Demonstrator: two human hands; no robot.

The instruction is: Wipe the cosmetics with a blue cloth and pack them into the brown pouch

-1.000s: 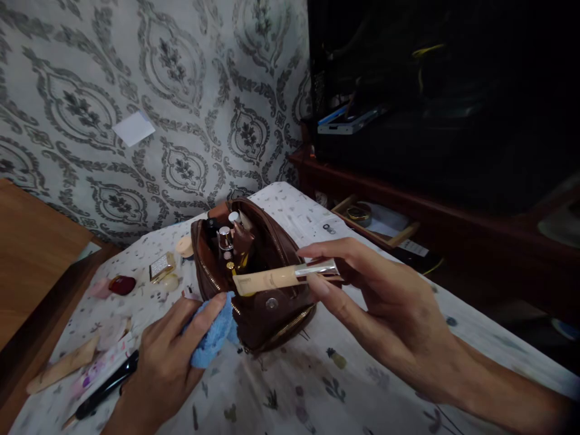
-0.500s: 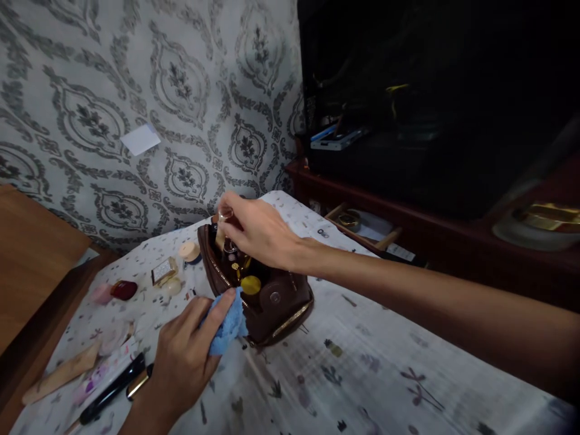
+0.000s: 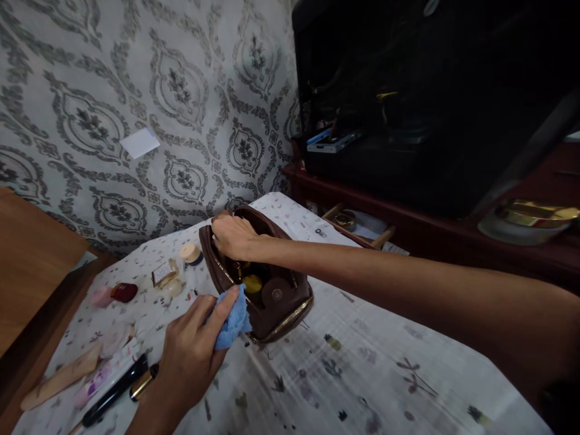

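Observation:
A brown leather cosmetic bag [image 3: 294, 296] stands unzipped on the patterned cloth [image 3: 317, 374], with a yellow round item [image 3: 252, 284] among the dark contents inside. My right hand [image 3: 235, 237] reaches into the bag's far left end, its fingers curled downward. The bag hides the fingertips and whatever they grip. My left hand [image 3: 193, 344] is closed on a crumpled light blue cloth [image 3: 233, 320], held against the near left edge of the bag.
To the left lie a cream-lidded jar [image 3: 190, 252], a glittery compact [image 3: 164, 273], a dark red case [image 3: 124, 292], a pink item [image 3: 100, 296], a black-handled brush [image 3: 115, 386] and tubes. Behind are an open drawer [image 3: 380, 235] and a black television [image 3: 421, 121].
My right hand has lowered from above the bag's far end to inside it, and the small clear item it pinched is now hidden. My left hand stays nearly in place with the cloth.

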